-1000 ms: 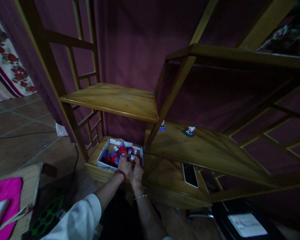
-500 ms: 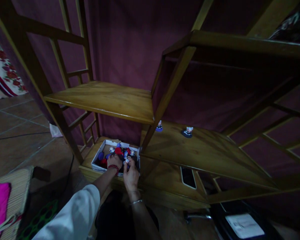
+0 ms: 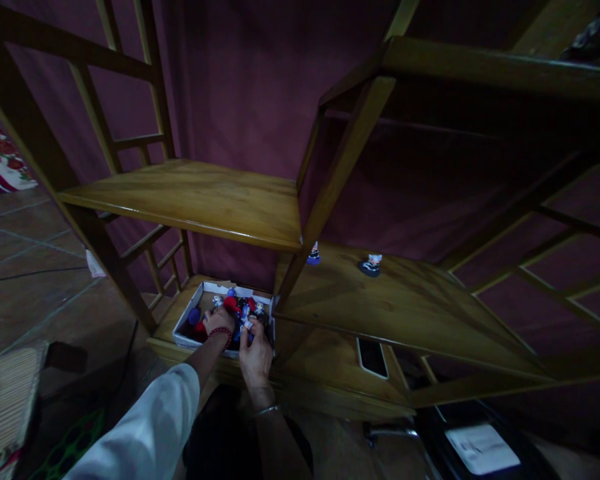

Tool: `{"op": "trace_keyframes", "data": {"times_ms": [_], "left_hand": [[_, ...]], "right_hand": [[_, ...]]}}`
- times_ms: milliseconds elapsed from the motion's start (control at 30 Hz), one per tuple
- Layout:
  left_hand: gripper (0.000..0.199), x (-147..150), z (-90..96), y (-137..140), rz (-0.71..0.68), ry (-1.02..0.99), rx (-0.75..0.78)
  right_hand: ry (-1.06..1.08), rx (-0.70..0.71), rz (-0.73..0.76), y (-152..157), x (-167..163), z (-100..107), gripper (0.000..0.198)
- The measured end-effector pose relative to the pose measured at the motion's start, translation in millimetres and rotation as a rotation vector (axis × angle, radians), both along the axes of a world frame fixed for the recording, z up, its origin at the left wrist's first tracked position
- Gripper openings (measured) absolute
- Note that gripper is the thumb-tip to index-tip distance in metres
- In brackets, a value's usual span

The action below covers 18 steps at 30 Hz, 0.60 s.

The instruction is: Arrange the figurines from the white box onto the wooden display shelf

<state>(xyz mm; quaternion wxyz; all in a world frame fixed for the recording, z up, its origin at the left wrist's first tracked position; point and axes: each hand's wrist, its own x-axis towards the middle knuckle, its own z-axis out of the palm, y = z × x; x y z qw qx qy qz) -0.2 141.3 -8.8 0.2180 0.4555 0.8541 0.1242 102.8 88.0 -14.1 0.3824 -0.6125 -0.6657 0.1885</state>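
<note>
A white cardboard box (image 3: pixel 184 313) sits on the low shelf, with several small figurines and red and blue-purple pieces in it. My right hand (image 3: pixel 257 353), a silver bracelet at its wrist, pinches a small white-and-blue figurine (image 3: pixel 247 323) over the box's right part. Inside the box, my left hand (image 3: pixel 217 321), with a red bead bracelet, reaches among the pieces; its fingertips are hidden, so its hold cannot be made out. Beside it lies a round blue-purple piece (image 3: pixel 194 315). Another small white figurine (image 3: pixel 217 301) is near the box's back.
Two small figurines on dark bases, one white-topped (image 3: pixel 371 265) and one partly behind a post (image 3: pixel 313 254), stand on the right shelf (image 3: pixel 380 300). A phone (image 3: pixel 373 358) lies below it. Wooden posts and an upper shelf (image 3: pixel 195 200) frame the box.
The camera view has shifted slightly, so the shelves appear a little further left. Both hands stay at the box, and my right hand still holds the figurine.
</note>
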Motion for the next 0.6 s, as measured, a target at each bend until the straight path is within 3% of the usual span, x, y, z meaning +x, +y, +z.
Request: {"op": "trace_keyframes", "data": {"times_ms": [467,600], "left_hand": [[0.048,-5.6,0.0,3.8,0.053,0.103,0.051],[0.040,-5.8,3.3,1.2,0.059,0.073,0.107]], "right_hand": [[-0.046,0.051,-0.055,0.1,-0.5,-1.2,0.030],[-0.039,0.040,-0.045,0.4,-0.4,-2.1,0.030]]}}
